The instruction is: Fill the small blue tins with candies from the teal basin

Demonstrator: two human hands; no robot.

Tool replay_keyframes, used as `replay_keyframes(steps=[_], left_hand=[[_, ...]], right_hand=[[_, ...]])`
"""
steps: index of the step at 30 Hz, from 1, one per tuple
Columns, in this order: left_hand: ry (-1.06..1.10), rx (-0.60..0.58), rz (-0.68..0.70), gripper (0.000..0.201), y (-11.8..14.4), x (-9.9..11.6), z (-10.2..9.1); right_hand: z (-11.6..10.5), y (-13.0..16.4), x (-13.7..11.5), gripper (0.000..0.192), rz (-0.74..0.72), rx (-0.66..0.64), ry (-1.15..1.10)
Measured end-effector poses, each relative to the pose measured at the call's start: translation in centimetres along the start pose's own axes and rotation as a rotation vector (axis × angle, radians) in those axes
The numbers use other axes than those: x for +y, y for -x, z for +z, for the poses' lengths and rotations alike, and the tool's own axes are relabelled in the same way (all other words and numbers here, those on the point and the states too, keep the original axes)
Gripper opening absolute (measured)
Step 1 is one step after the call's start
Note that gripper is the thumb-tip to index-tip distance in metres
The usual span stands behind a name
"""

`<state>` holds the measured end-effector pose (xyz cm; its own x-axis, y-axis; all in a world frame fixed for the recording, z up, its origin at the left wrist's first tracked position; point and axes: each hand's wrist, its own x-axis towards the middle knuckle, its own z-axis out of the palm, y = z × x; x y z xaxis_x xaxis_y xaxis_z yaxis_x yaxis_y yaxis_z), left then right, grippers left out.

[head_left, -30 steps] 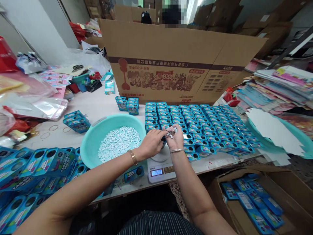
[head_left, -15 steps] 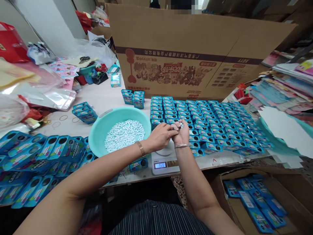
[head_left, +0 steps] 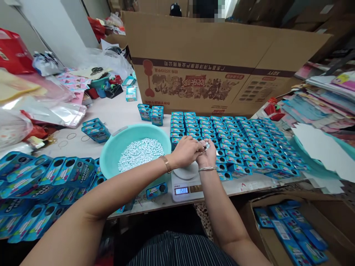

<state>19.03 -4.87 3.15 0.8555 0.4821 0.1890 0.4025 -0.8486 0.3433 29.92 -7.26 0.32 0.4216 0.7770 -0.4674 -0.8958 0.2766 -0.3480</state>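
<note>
Several pale candies (head_left: 207,145) lie in your right hand (head_left: 206,158), by the scale (head_left: 188,187).
Its fingers cup them: hold level; whether the fingers of your left hand (head_left: 188,151) clamp one, I cannot tell. Mind the boxes (head_left: 234,150) at right and the tabletop's (head_left: 124,112) near edge; open room lies left, beyond the bowl (head_left: 107,157).
</note>
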Motion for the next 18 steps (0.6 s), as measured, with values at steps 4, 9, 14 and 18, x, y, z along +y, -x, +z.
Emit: replay_keyframes(steps=[4, 9, 14, 18], left_hand=[[0.303, 0.102, -0.100, 0.015, -0.1, -0.3, 0.3], [0.530, 0.055, -0.158, 0.015, 0.2, -1.4, -0.3], [0.088, -0.005, -0.171, 0.014, 1.2, -2.2, 0.0], [-0.099, -0.053, -0.139, 0.016, 1.5, -2.1, 0.9]], right_hand=[[-0.4, -0.5, -0.4, 0.037, 0.008, -0.070, 0.015], [-0.8, -0.8, -0.8, 0.038, 0.037, -0.059, 0.051], [-1.3, -0.1, -2.2, 0.037, 0.028, -0.105, -0.028], [-1.0, 0.6, -3.0, 0.033, 0.002, -0.131, -0.045]])
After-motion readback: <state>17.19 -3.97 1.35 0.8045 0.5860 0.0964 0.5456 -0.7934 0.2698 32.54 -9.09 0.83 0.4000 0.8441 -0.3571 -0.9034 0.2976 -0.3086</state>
